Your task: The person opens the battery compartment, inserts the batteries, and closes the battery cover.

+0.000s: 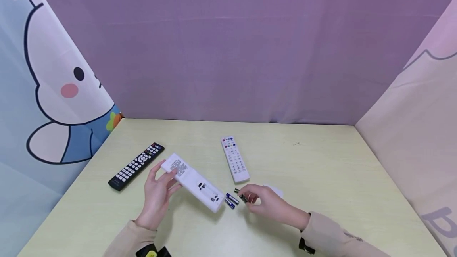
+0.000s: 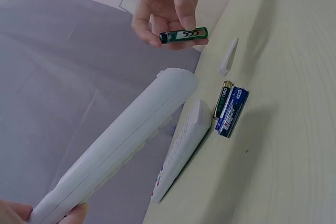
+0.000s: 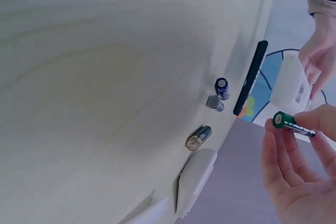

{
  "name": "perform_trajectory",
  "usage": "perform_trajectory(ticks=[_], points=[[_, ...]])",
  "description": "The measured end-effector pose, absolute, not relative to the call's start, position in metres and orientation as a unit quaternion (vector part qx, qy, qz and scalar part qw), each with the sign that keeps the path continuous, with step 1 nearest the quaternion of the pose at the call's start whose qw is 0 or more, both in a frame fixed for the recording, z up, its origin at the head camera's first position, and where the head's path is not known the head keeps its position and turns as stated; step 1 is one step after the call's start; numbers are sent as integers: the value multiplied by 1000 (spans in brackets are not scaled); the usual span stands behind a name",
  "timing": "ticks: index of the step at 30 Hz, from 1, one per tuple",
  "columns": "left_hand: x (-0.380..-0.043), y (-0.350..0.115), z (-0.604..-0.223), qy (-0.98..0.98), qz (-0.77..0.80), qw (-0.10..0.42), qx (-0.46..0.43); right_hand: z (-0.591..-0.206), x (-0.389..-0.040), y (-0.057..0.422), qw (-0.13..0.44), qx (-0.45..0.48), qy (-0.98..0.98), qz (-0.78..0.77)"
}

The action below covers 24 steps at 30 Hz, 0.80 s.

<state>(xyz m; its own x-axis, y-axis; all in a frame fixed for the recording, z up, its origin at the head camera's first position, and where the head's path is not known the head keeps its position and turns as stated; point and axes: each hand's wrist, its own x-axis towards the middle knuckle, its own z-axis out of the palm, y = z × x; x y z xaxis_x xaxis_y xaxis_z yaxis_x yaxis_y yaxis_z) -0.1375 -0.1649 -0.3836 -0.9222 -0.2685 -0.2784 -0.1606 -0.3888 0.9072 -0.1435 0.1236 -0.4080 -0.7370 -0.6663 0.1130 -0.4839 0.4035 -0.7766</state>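
My left hand (image 1: 157,195) grips the upper end of a white remote control (image 1: 191,179), lifted and tilted with its back up. Its battery compartment (image 1: 208,192) is uncovered, and I see no batteries in it. Between thumb and fingertips, my right hand (image 1: 265,203) pinches a green battery (image 2: 184,35), held in the air near the remote's lower end. Two blue batteries (image 1: 232,199) lie side by side on the table below, with a dark green and gold battery (image 2: 223,99) close by. A white battery cover (image 2: 229,57) lies on the table, partly behind the right hand in the head view.
Another white remote (image 1: 235,160) lies buttons up farther back on the table (image 1: 321,162). To the left is a black remote (image 1: 136,166). A purple cloth (image 1: 232,50) hangs behind the table, with printed cloths on both sides.
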Motion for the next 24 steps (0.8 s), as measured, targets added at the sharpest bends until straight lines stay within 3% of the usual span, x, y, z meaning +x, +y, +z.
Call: perform_trajectory(ticks=[11, 24], points=[[-138, -159, -381, -546, -815, 30, 191, -400, -138, 119, 71, -320, 816, -477], [-140, -149, -380, -539, -821, 26, 184, -391, -136, 110, 80, -291, 818, -490]])
